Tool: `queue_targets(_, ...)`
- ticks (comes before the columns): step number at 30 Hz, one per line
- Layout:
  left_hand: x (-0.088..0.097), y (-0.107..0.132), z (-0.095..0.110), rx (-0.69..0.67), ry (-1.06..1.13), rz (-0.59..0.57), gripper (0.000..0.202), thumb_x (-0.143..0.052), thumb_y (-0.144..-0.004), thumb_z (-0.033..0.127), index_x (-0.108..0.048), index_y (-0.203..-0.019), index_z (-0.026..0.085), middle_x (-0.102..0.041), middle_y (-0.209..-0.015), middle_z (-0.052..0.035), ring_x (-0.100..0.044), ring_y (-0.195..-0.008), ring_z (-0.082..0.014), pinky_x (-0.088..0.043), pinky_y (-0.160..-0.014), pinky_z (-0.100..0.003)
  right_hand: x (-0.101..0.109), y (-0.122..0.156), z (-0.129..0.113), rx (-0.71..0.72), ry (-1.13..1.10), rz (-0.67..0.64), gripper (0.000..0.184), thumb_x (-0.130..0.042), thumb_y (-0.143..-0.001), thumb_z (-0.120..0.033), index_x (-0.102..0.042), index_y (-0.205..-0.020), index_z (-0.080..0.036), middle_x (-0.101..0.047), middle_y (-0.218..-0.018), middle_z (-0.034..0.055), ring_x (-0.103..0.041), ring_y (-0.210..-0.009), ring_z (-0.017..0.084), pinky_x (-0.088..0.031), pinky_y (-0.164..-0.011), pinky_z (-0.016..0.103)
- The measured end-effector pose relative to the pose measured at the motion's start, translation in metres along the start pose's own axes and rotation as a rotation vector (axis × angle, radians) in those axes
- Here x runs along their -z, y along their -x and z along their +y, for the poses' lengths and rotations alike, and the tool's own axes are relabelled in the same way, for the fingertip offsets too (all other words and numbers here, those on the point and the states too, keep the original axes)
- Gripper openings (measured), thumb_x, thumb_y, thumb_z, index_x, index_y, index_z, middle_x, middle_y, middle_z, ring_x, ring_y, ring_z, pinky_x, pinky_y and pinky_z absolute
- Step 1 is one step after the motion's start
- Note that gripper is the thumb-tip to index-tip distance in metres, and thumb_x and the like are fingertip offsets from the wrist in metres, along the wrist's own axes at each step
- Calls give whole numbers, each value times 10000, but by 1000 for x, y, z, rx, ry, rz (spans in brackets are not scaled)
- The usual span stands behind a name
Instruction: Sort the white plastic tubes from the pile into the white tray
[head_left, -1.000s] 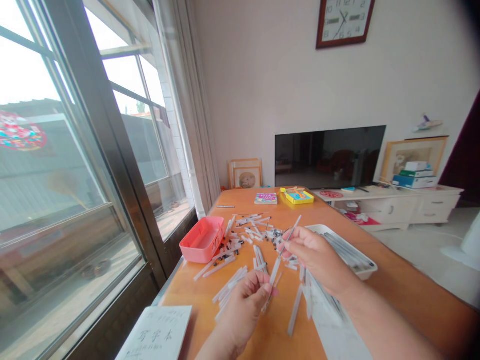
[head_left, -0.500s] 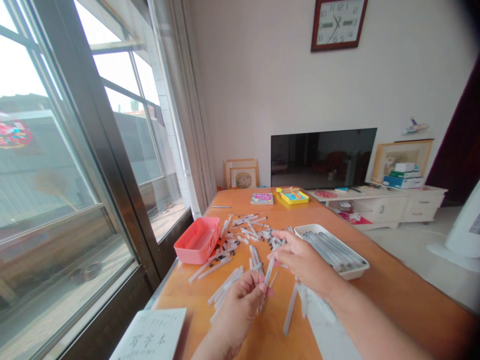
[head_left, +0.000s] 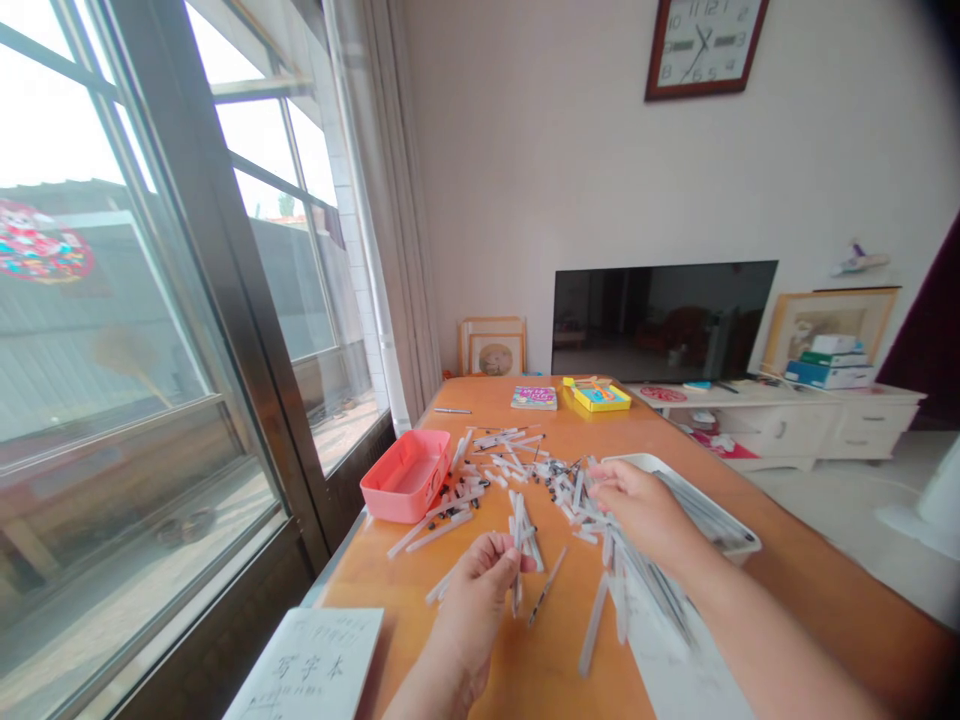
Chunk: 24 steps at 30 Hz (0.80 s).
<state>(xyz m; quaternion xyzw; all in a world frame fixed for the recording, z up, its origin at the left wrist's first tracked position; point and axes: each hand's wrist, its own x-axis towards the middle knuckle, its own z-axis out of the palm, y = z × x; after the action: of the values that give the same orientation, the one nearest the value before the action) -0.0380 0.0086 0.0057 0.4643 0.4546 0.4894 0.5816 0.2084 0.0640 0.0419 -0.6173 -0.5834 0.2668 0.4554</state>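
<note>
My left hand (head_left: 480, 585) is closed around a white pen barrel (head_left: 517, 545), held upright above the orange table (head_left: 787, 600). My right hand (head_left: 637, 505) reaches forward into the scattered pile of white pen barrels and small black parts (head_left: 525, 475); its fingers are curled and pinch something small that I cannot make out. A thin pen refill (head_left: 546, 586) lies on the table between the hands. More barrels (head_left: 592, 625) lie beside my right forearm.
A pink plastic box (head_left: 405, 477) stands left of the pile, and a white tray (head_left: 742, 545) of finished pens to the right. A notebook (head_left: 307, 665) lies at the near left edge. Books (head_left: 596, 394) sit far back. A window runs along the left.
My right hand let go of the thin refill, which now lies on the table, and moved forward into the pile. The left hand stays closed on its barrel.
</note>
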Motion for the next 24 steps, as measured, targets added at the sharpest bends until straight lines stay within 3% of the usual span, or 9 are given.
queue_targets(6,3,-1,-3,35,16,23,300,-705,-840,471,-641,-916,188,-706,-867,-43,-394,-665,-123,-289,-637,-267,-15,-30,8,85,579,-83,229,-535,-837,-230,-734,-948,-250,-775,-926,21,-690,-870,183,-450,-731,247)
queue_targets(12,3,0,0,35,28,43,315,-706,-834,480,-637,-929,187,-718,-884,-55,-421,-681,-131,-303,-650,-273,-44,-56,8,53,781,-151,204,-561,-834,-205,-763,-835,-235,-780,-934,78,-692,-853,214,-395,-676,273)
queue_targets(18,5,-1,-2,36,19,45,338,-711,-828,504,-654,-917,183,-724,-902,-63,-420,-674,-128,-311,-664,-279,-72,-82,15,45,927,-209,202,-613,-837,-191,-800,-910,-217,-780,-1057,143,-715,-1006,277,-444,-763,311)
queue_targets(24,5,-3,-5,34,42,41,256,-685,-839,425,-626,-894,182,-702,-825,-45,-392,-641,-120,-305,-641,-268,-89,-98,23,-22,979,-261,144,-683,-887,-225,-779,-985,-180,-763,-1085,155,-704,-1085,301,-511,-882,378)
